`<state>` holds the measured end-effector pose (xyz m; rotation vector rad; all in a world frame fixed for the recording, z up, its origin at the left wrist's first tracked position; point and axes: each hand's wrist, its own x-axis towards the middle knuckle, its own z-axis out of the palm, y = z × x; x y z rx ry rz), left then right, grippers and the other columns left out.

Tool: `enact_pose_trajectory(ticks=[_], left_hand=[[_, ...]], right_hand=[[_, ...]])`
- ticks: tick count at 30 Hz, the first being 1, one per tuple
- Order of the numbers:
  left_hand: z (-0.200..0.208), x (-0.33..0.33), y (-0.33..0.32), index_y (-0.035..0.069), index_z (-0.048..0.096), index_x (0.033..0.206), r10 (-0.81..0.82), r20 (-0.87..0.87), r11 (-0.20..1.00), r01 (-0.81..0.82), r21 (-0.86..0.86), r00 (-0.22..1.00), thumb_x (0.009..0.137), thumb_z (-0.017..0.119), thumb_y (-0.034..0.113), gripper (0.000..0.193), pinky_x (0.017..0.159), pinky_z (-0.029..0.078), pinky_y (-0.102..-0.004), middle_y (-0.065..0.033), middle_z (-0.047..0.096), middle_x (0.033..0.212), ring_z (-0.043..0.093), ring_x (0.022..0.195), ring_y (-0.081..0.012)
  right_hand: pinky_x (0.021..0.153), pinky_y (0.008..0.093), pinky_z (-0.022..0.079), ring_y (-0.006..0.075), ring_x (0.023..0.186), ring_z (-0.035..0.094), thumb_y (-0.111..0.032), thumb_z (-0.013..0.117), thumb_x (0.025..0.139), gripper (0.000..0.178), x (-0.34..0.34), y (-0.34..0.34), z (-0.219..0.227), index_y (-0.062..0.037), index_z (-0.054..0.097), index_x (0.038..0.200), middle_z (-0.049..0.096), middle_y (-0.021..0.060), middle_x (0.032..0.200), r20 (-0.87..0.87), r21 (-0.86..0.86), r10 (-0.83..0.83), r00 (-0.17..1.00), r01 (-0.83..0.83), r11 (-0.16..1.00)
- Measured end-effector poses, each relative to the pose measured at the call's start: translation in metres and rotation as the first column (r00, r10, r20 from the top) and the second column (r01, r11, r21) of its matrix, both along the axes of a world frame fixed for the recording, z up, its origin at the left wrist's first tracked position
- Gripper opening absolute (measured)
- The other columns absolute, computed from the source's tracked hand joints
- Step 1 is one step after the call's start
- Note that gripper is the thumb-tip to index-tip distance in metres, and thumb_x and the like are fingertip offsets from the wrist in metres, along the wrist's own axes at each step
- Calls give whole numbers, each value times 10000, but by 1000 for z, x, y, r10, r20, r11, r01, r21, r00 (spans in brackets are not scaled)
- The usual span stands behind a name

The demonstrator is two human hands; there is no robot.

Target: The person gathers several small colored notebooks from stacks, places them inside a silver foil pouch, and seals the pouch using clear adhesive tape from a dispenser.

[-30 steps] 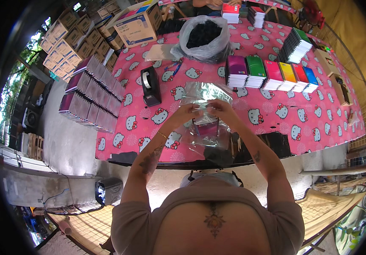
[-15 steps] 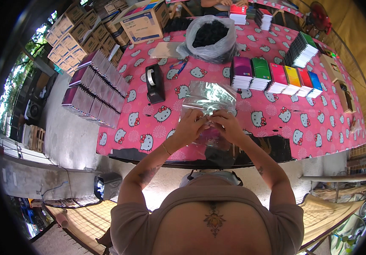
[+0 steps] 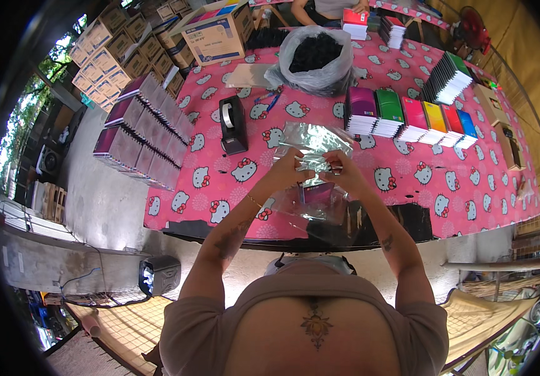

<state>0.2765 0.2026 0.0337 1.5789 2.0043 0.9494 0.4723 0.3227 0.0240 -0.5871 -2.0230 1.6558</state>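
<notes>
left hand (image 3: 287,172), right hand (image 3: 347,178): fingers curled, gripping clear plastic (image 3: 316,141), purple notebook (image 3: 318,193) showing through; whitish sack (image 3: 321,83) of black stuff (image 3: 316,53)

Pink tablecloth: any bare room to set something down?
Free: right, between right forearm and notebook row; left, between left forearm and tape dispenser. Crowded: centre, left hand and right hand over clear plastic; back, cardboard box and plastic bag.

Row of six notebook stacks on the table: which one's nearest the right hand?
The purple-covered stack, at the row's left end beside the green one; the other five stand farther right, away from the right hand.
</notes>
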Motion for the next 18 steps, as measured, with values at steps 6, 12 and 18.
enact_pose_trajectory(ticks=[6,12,18], left_hand=[[-52,-138,-21,-13,656,1105,571,146,708,-575,410,808,796,817,312,477,746,513,-382,-80,609,911,592,812,-242],[-43,-203,-33,31,691,1023,545,732,705,-697,-135,410,834,778,208,273,735,485,-300,-14,640,784,547,714,-132],[-81,-164,-22,65,695,899,336,861,495,-849,183,381,890,698,61,10,675,503,-286,-24,686,860,613,779,-105]], right_hand=[[870,277,471,115,991,541,-65,778,833,393,-8,-14,-1,-69,588,1176,565,9,1090,-45,-109,-74,996,68,992],[873,320,488,155,1033,574,-110,776,831,401,-1,-11,-6,-75,606,1193,607,37,1117,-13,-45,-151,988,150,988],[891,298,460,140,1030,558,-107,782,820,417,1,-5,-16,-79,600,1194,606,22,1124,8,-111,-149,989,149,983]])
